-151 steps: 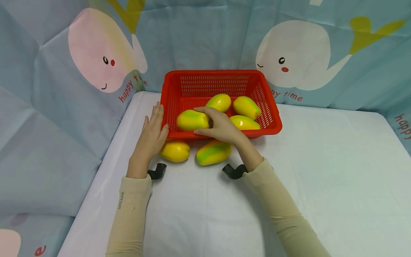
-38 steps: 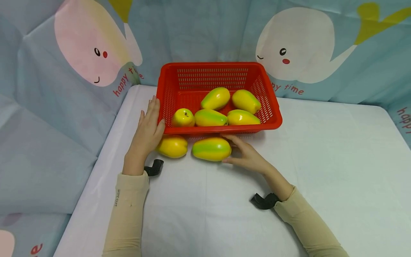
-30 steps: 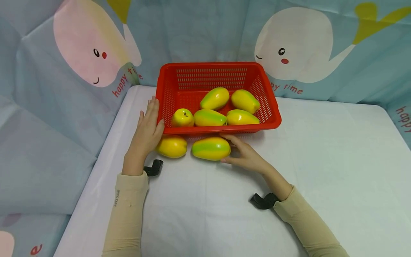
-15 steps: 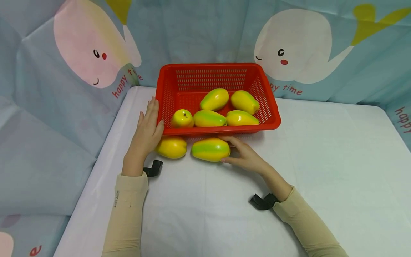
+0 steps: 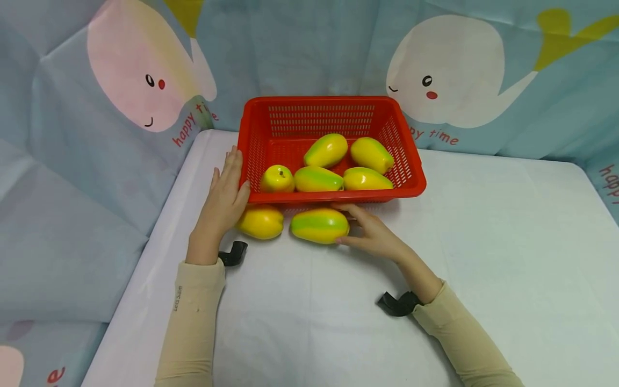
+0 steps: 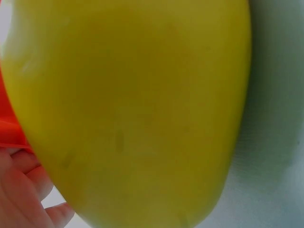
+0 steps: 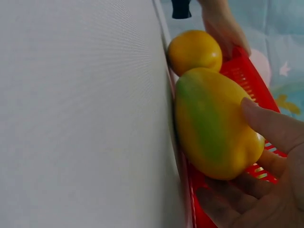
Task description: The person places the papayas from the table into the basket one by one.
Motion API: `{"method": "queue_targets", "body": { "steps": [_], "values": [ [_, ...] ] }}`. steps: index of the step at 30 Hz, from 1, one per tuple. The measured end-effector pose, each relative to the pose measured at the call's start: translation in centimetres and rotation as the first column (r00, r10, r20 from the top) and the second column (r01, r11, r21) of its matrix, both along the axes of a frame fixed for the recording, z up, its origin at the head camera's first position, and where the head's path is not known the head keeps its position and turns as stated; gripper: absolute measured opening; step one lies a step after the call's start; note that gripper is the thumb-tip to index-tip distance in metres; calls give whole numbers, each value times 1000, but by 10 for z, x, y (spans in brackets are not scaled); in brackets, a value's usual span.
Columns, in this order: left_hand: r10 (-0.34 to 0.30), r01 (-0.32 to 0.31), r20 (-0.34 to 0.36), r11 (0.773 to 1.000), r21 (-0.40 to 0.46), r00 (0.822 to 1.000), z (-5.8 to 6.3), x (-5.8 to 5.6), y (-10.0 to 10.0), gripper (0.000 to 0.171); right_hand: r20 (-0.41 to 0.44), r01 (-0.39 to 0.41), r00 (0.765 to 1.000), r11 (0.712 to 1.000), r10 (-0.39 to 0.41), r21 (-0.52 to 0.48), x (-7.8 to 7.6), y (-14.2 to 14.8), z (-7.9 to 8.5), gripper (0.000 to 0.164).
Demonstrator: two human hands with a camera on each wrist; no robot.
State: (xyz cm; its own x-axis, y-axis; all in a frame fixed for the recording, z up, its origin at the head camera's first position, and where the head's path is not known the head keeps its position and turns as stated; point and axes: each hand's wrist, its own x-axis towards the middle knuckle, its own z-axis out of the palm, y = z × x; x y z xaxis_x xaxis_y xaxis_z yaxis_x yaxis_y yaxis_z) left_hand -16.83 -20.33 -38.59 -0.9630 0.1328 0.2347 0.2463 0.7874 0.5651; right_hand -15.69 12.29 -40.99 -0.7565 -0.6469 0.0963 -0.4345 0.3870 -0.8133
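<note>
My left hand [image 5: 222, 196] lies with straight fingers against the left side of the red plastic basket [image 5: 333, 197]. Beside its wrist, a yellow papaya [image 5: 261, 222] rests on the table before the basket; it fills most of the left wrist view. My right hand [image 5: 372, 234] grips the right end of a green-and-yellow papaya [image 5: 319, 226] in front of the basket. In the right wrist view, the thumb [image 7: 270, 123] presses that papaya's side while the other fingers curl under its end. The fruit appears to rest on the table.
Several papayas lie in the basket, among them a green-striped one [image 5: 318, 179] and one with its stem end showing [image 5: 278, 179]. A printed cloth [image 5: 309, 48] hangs behind the white table [image 5: 309, 322]. Black wrist mounts [image 5: 397, 304] sit at both wrists.
Five seconds ago my right hand was on a papaya inside the basket; it has since let go and come down to the one in front. Over the last second both hands stay put.
</note>
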Motion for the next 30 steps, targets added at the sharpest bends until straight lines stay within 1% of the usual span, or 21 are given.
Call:
{"method": "queue_targets", "body": {
  "steps": [9, 30],
  "values": [
    [-5, 5, 5, 1000, 2, 1000, 0, 0, 0, 63, -8, -14, 1000, 1000, 14, -1, 0, 0, -1, 63],
    [-8, 8, 5, 1000, 0, 1000, 1, 1, 0, 63, -32, -22, 999, 1000, 21, -16, 2, 1, -1, 63]
  ]
}}
